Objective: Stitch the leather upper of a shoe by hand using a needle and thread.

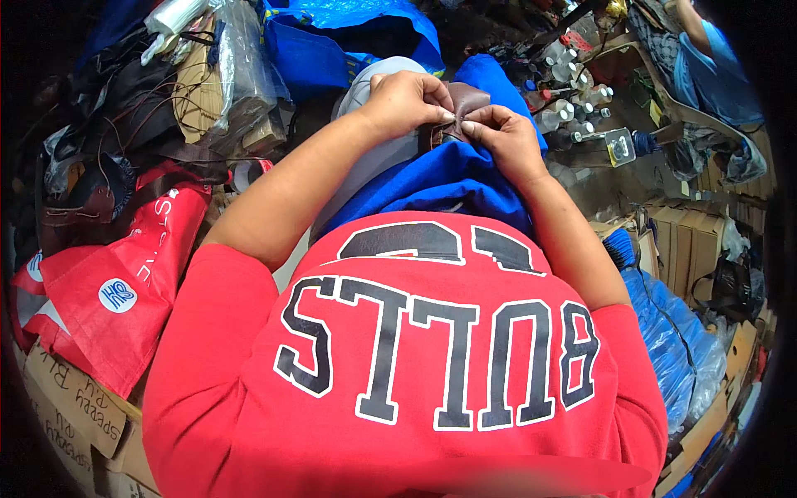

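Over my lap, both hands meet at a dark brown leather piece (470,98), possibly part of a shoe; its full shape is hidden by my fingers. My left hand (405,103) pinches its near left edge between thumb and fingertips. Close beside it, my right hand (508,139) pinches the right side the same way. The fingertips of the two hands are almost touching. Beneath the leather lies a bright blue cloth (423,178) across my lap, with a grey cloth (365,158) showing to its left.
Several bottles (573,112) stand at the far right, near a person in a light blue garment (718,79). A blue bag (332,46) lies ahead. Left are a red bag (124,274) and a brown shoe (87,203). Cardboard (681,245) and blue plastic (664,332) lie right.
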